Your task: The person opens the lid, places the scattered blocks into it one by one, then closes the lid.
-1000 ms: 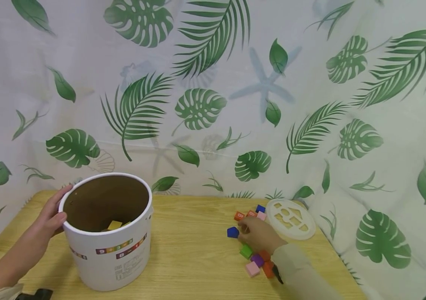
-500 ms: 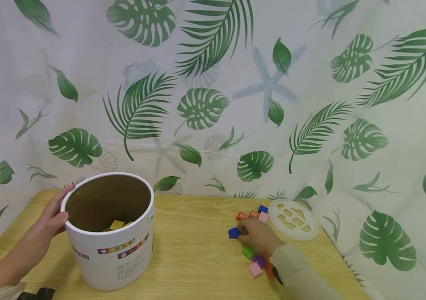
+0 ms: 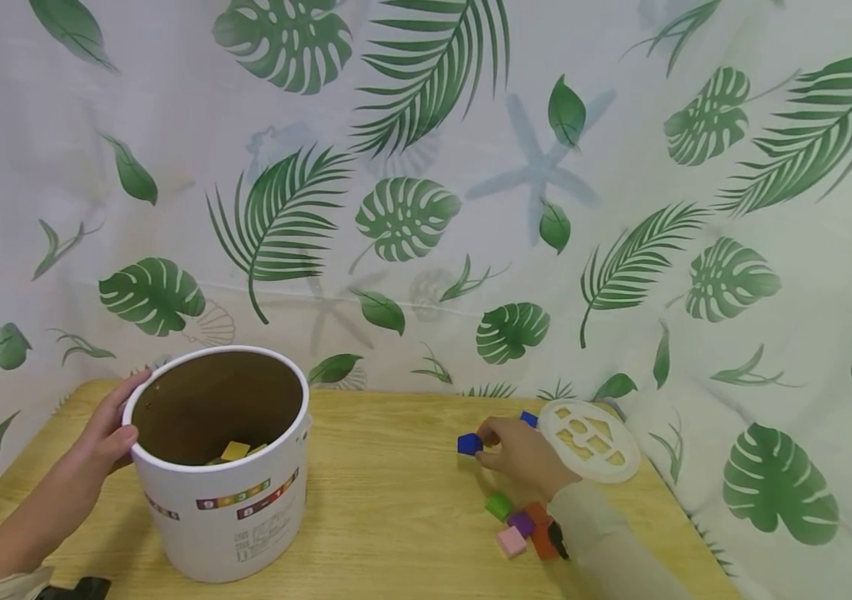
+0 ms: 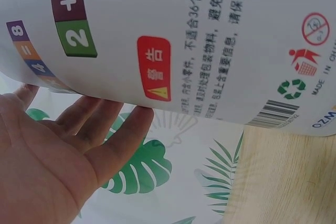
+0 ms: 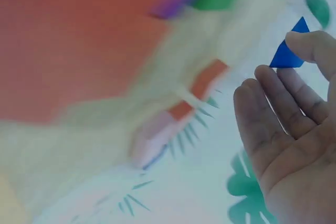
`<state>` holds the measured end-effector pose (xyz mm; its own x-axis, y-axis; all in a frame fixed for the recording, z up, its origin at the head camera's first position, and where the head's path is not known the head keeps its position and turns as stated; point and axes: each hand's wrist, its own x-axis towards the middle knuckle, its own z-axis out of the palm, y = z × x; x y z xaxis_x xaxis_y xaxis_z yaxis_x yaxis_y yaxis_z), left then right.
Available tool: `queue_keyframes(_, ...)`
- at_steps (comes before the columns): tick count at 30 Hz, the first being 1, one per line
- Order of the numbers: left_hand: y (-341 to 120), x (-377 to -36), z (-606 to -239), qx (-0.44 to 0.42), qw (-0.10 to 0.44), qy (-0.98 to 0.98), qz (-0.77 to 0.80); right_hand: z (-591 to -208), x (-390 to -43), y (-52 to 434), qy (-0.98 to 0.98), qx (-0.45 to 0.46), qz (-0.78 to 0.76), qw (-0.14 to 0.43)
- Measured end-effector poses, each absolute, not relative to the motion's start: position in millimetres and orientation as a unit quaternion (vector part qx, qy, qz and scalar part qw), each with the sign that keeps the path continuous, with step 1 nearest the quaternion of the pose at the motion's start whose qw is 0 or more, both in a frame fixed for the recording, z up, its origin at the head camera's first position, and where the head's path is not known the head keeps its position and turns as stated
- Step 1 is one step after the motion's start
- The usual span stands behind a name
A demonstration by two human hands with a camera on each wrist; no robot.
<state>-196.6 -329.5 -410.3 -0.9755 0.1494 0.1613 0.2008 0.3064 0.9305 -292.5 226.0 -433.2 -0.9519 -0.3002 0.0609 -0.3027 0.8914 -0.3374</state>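
Observation:
My left hand holds the upper side of a white bucket at its rim. In the left wrist view its fingers touch the printed outer wall. Yellow blocks lie inside the bucket. My right hand pinches a blue pentagon block between thumb and fingers, apparently raised off the table. The same block looks triangular from its angle in the right wrist view. Below this hand lie a green block, a purple block, a pink block and red blocks.
A round cream cut-out plate lies at the table's back right. Beside it another blue block shows behind the right hand. The wooden table ends at a leaf-printed cloth.
My right hand has lifted the blue block and moved slightly toward the back. It now covers the red and pink blocks near the plate. The left hand keeps its hold on the bucket.

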Motion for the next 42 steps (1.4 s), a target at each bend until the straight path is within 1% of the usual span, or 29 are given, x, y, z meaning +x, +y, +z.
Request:
queue_keyframes(4, -327.8, -188.4, -409.0, -0.143, 0.043, -0.82, -0.552, -413.4, -294.5, 219.5, -0.958, 0.171, 0.228, 0.029)
queue_keyframes(8, -325.5, -188.3, -408.4, -0.15, 0.053, -0.817, -0.554, -401.3, -295.0, 206.7, -0.946, 0.19, 0.254, 0.074)
queue_keyframes(16, -325.2, -188.1, -408.6, -0.153, 0.056, -0.822, -0.546, -385.5, -287.7, 168.5, -0.912, 0.241, 0.295, 0.152)
queue_keyframes(23, -326.5, -189.7, -406.4, -0.143, 0.049, -0.829, -0.538, -370.3, -282.8, 130.0, -0.879, 0.302, 0.306, 0.206)
queue_keyframes(29, -326.7, -188.5, -403.8, -0.151, 0.051, -0.829, -0.536, -354.5, -273.7, 85.6, -0.843, 0.347, 0.334, 0.238)
queue_keyframes(34, -323.5, -189.3, -402.2, -0.145, 0.049, -0.827, -0.541, -354.5, -263.6, 54.8, -0.813, 0.376, 0.36, 0.259)
queue_keyframes(39, -323.5, -190.4, -404.6, -0.146, 0.054, -0.822, -0.548, -350.6, -258.1, 33.1, -0.803, 0.398, 0.355, 0.267)
queue_keyframes(42, -324.6, -189.0, -406.1, -0.149, 0.06, -0.82, -0.549, -346.1, -255.2, 22.2, -0.801, 0.404, 0.355, 0.262)
